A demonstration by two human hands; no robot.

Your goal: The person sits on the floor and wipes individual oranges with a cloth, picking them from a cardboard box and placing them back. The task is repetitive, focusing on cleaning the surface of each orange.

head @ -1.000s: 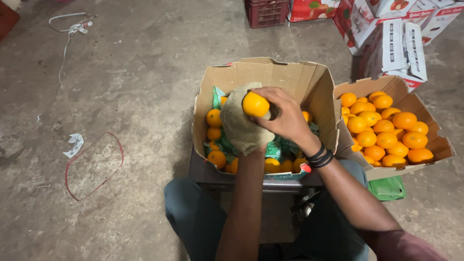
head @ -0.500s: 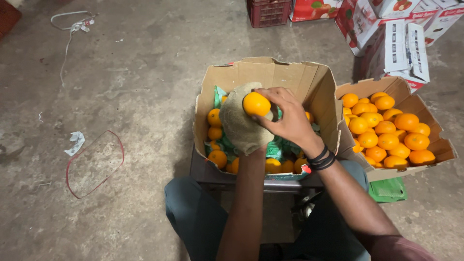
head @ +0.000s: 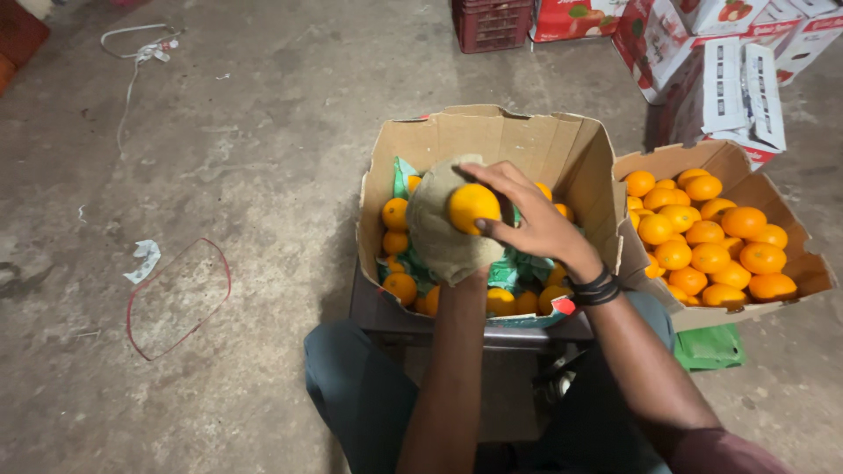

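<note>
At nine o'clock a red wire loop (head: 178, 298) lies on the concrete floor (head: 263, 132), with a scrap of white paper (head: 143, 260) just beside it at its ten o'clock. Toward eleven o'clock a white cord (head: 132, 54) trails across the floor.

In the middle stands an open cardboard box (head: 492, 145) resting on a grey crate (head: 386, 314), holding oranges among green wrapping (head: 518, 268). Above the box, the left hand (head: 443, 233) is wrapped in a tan cloth (head: 430, 219); the hand itself is hidden, so how its fingers are set cannot be told, though the cloth cups the underside of one orange (head: 471, 207). The right hand (head: 531, 224) comes in from four o'clock, fingers curled over the top and right side of that orange, gripping it against the cloth. Black bands (head: 597, 287) circle the right wrist.

At three o'clock a second cardboard box (head: 746, 171) sits touching the first, heaped with oranges (head: 702, 237). A green bag (head: 709, 345) lies under its near edge. At one o'clock white and red cartons (head: 729, 79) are stacked, with a red crate (head: 490, 22) at twelve.
</note>
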